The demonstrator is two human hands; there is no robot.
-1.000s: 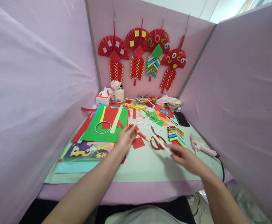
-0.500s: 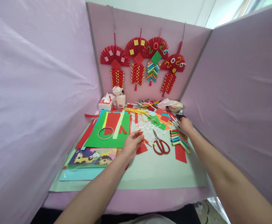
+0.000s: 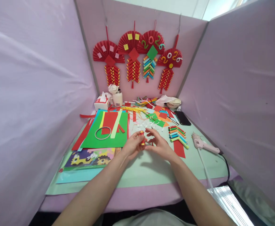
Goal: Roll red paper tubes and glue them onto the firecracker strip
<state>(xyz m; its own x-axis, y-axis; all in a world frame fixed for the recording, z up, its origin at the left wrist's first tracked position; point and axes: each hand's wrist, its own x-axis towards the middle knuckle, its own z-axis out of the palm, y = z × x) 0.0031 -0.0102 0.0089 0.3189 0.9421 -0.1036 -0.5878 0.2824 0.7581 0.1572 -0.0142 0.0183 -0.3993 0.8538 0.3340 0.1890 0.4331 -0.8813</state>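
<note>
Between the thumb and fingers of my left hand (image 3: 134,145) is a small red paper roll (image 3: 142,138) with yellow bands at its ends. My right hand (image 3: 159,146) is just to the right of it, thumb and fingers apart, holding nothing that I can see. The red-handled scissors on the table are mostly hidden behind this hand. To its right lies a herringbone of coloured paper rolls (image 3: 178,136) on a red paper strip (image 3: 179,149). A hot glue gun (image 3: 205,145) rests farther right.
Green card sheets (image 3: 113,142) and a metal ring (image 3: 102,133) lie at the left. A phone (image 3: 183,118), paper scraps (image 3: 159,119) and yellow cords (image 3: 134,109) are toward the back. A tissue box (image 3: 102,102) and jar (image 3: 117,98) stand behind. Fan ornaments (image 3: 151,42) hang on the back panel.
My right hand has come from beside the phone at the far right to the middle, close to my left hand. The left still holds the red roll. The view has shifted, showing the glue gun.
</note>
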